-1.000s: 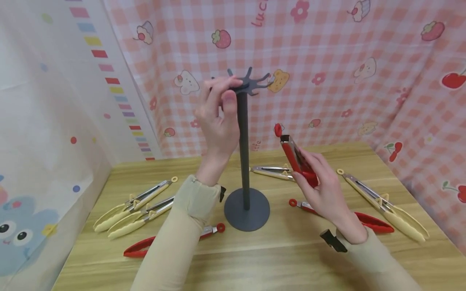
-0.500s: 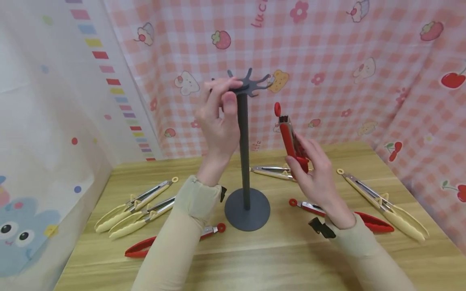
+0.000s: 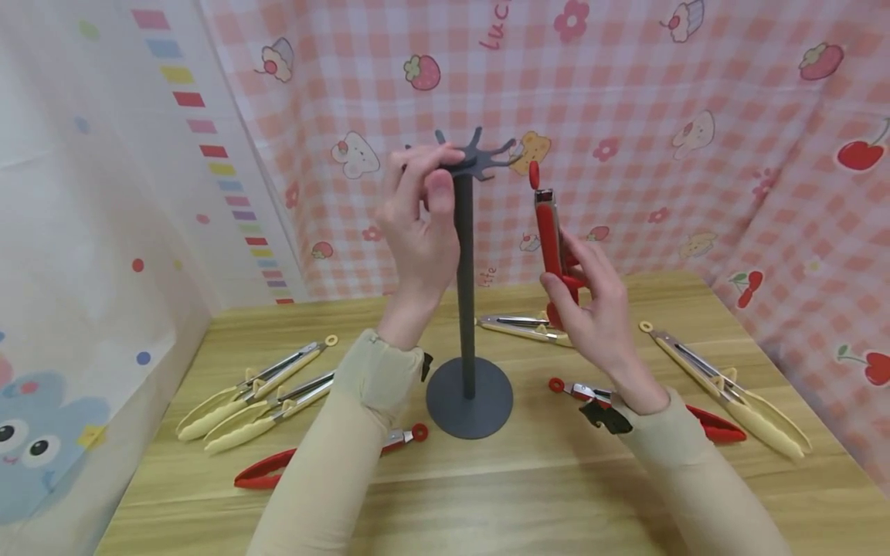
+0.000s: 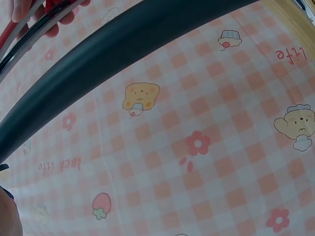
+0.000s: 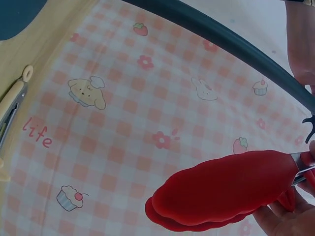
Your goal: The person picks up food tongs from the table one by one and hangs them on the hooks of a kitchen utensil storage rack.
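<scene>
A dark grey stand [image 3: 467, 293] with a round base and a crown of curved hooks [image 3: 481, 161] rises from the table. My left hand [image 3: 419, 232] grips the left side of that crown, fingers over the top and thumb below. To the right of the pole, my right hand [image 3: 599, 309] holds red tongs [image 3: 549, 235] off the table. Their hanging ring [image 3: 534, 174] points up, just below and right of the nearest hook. In the right wrist view the red tong heads [image 5: 221, 189] lie close together, pointing away from the hand.
Yellow tongs lie at the left [image 3: 260, 390], behind the pole [image 3: 524, 327] and at the right [image 3: 726, 390]. Red tongs rest left [image 3: 264, 469] and right [image 3: 716, 425] of the base, partly hidden by the arms. A checked curtain [image 3: 626, 93] hangs behind the wooden table [image 3: 487, 502].
My right hand has raised the red tongs, bringing their ring up toward the hooks while the tongs turn more upright. The left hand keeps its place on the stand's top.
</scene>
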`<state>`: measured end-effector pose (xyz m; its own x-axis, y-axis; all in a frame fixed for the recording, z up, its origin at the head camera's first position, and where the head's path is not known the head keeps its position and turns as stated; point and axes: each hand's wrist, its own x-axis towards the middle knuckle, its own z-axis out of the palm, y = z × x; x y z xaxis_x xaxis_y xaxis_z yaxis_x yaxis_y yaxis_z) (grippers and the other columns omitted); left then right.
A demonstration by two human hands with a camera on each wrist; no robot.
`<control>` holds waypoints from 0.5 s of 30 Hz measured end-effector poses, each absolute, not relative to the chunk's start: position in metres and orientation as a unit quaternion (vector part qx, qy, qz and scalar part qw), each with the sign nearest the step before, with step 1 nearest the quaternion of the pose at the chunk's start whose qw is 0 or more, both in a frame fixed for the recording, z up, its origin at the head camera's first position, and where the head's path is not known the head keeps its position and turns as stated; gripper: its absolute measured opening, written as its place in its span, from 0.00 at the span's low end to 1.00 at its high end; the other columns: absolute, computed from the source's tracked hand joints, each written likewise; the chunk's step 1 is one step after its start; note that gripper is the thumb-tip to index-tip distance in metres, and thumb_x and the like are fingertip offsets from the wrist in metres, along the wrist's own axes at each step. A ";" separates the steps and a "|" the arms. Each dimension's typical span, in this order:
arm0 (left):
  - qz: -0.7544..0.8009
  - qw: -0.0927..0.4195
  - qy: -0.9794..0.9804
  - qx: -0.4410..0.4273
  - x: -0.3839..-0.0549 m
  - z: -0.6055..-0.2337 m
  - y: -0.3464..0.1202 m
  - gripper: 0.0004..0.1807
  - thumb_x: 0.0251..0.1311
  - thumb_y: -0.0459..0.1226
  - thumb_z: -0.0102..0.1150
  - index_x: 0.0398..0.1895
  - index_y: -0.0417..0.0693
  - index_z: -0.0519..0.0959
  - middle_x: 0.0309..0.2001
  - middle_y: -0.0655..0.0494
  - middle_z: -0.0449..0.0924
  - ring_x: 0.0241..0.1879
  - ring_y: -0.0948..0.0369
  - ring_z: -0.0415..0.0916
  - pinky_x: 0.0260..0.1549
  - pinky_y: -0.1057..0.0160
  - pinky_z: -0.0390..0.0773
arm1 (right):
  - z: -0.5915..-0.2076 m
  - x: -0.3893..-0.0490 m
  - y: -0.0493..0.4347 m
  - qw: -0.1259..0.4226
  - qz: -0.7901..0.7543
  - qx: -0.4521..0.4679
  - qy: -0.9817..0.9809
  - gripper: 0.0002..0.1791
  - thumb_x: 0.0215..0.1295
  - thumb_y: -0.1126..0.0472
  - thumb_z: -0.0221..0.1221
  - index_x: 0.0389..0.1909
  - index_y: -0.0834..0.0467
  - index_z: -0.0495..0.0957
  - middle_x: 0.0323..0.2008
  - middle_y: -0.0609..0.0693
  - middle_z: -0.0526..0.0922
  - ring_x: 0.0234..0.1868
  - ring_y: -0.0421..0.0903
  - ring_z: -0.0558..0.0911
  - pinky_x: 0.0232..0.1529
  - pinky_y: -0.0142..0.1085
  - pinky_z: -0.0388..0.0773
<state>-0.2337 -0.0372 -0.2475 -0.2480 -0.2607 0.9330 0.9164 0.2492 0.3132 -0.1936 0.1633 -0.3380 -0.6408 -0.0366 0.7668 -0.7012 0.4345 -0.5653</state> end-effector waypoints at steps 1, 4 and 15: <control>-0.542 0.543 -0.575 -0.284 -0.234 -0.248 -0.037 0.44 0.77 0.67 0.40 0.42 0.33 0.85 0.41 0.37 0.80 0.29 0.56 0.71 0.30 0.73 0.69 | -0.337 -0.195 0.163 0.348 0.477 0.239 -0.771 0.33 0.68 0.74 0.64 0.74 0.59 0.73 0.52 0.65 0.83 0.51 0.31 0.78 0.55 0.19 0.78; -0.542 0.544 -0.574 -0.285 -0.235 -0.249 -0.037 0.44 0.77 0.67 0.40 0.42 0.32 0.85 0.41 0.37 0.80 0.29 0.55 0.71 0.30 0.73 0.69 | -0.334 -0.198 0.162 0.341 0.483 0.240 -0.770 0.33 0.68 0.73 0.64 0.74 0.59 0.72 0.53 0.65 0.82 0.50 0.31 0.79 0.56 0.20 0.78; -0.544 0.536 -0.582 -0.279 -0.232 -0.246 -0.036 0.45 0.76 0.68 0.40 0.41 0.34 0.85 0.41 0.38 0.81 0.29 0.55 0.72 0.30 0.72 0.69 | -0.322 -0.205 0.162 0.327 0.495 0.243 -0.767 0.34 0.69 0.73 0.63 0.76 0.59 0.70 0.56 0.67 0.81 0.51 0.31 0.79 0.56 0.19 0.78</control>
